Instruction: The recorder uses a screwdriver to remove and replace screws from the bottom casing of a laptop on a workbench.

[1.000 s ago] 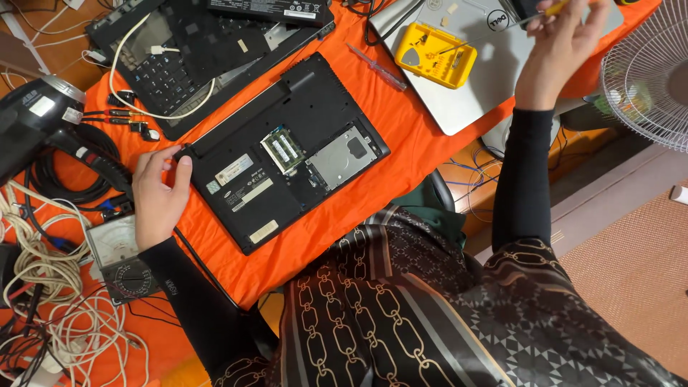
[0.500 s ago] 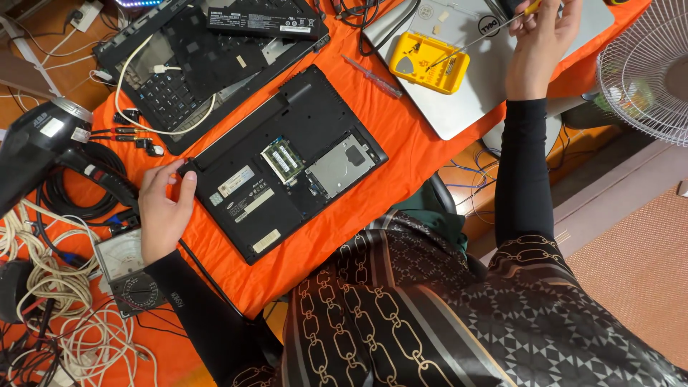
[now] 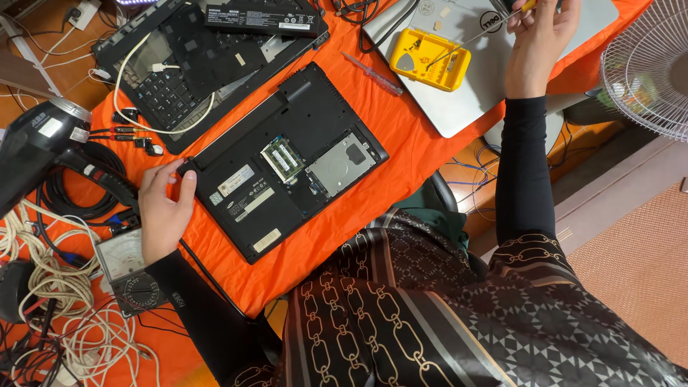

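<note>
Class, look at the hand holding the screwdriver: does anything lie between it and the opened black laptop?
Yes. Between the right hand with its screwdriver and the black laptop lie the yellow tool tray on the silver laptop and a clear-handled tool on the orange cloth.

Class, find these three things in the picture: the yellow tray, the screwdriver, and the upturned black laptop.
yellow tray (image 3: 430,60), head view, on its floor.
screwdriver (image 3: 476,34), head view, on its metal shaft.
upturned black laptop (image 3: 315,115), head view, on its bare bottom cover.
</note>
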